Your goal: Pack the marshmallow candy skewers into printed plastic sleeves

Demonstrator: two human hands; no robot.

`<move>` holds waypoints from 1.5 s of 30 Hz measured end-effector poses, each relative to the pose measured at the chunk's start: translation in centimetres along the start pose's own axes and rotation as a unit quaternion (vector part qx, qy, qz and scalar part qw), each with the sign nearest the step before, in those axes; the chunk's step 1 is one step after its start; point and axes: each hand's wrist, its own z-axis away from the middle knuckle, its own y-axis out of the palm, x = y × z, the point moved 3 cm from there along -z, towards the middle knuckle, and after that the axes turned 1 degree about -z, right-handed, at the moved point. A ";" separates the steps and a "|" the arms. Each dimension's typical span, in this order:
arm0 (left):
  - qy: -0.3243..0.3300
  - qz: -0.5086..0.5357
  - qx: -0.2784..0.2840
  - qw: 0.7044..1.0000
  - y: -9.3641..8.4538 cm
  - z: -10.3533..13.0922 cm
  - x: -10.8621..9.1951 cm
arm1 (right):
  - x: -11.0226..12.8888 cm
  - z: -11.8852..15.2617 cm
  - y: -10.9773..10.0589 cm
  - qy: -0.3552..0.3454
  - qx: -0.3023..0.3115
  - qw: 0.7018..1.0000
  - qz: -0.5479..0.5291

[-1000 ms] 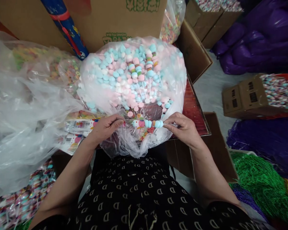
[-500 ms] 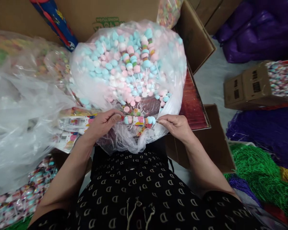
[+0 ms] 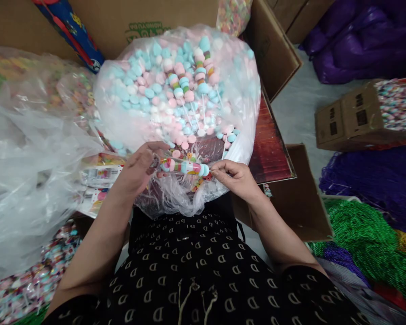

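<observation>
Head view: a bag (image 3: pixel 246 101) of pink, blue and white sweets is sitting on a table (image 3: pixel 267 146). Over the bag's near part, a skewer (image 3: pixel 189 168) is lying almost level between two hands, its sweets showing through a clear sleeve with a printed band. At the bag's near right, the right hand (image 3: pixel 235 178) is pinching the skewer's end between thumb and fingers, just beside the blue sweets. At the bag's near left, the left hand (image 3: pixel 137 169) is resting half-curled by the sleeve's other end; whether it is gripping the sleeve, one cannot tell. More skewers (image 3: pixel 200 74) are lying on the sweets in the bag, their sticks pointing toward its near side. Left of the bag, packets (image 3: pixel 103 174) are lying near a heap of clear plastic (image 3: pixel 30 153). Behind the bag, a carton (image 3: pixel 189 16) is standing, and a blue tube (image 3: pixel 79 38) is slanting at the bag's far left. Well right of the bag, a purple sack (image 3: pixel 352 43) and green strands (image 3: pixel 368 234) are lying.
</observation>
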 end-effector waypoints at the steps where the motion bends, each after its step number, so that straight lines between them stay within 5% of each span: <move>1: 0.007 0.065 -0.002 0.998 0.2 -0.1 -0.2 | 0.0 0.0 0.2 0.007 -0.023 1.000 -0.019; 5: 0.037 0.197 -0.014 0.980 1.1 0.0 -0.4 | 0.1 -0.2 1.2 0.022 -0.085 0.994 -0.061; 20: 0.031 0.200 -0.082 0.976 5.8 0.4 0.4 | 0.7 0.1 5.8 -0.012 -0.074 0.996 -0.041; 28: 0.050 0.198 -0.092 0.975 5.3 0.0 0.5 | 0.8 0.5 5.2 -0.009 -0.046 0.999 0.006; 34: 0.026 0.177 -0.065 0.982 6.7 0.1 1.3 | 0.2 0.2 7.1 0.060 -0.056 0.992 -0.091; 45: 0.039 0.054 -0.062 0.996 5.3 1.3 4.0 | 1.0 0.0 7.6 -0.021 -0.110 0.993 0.027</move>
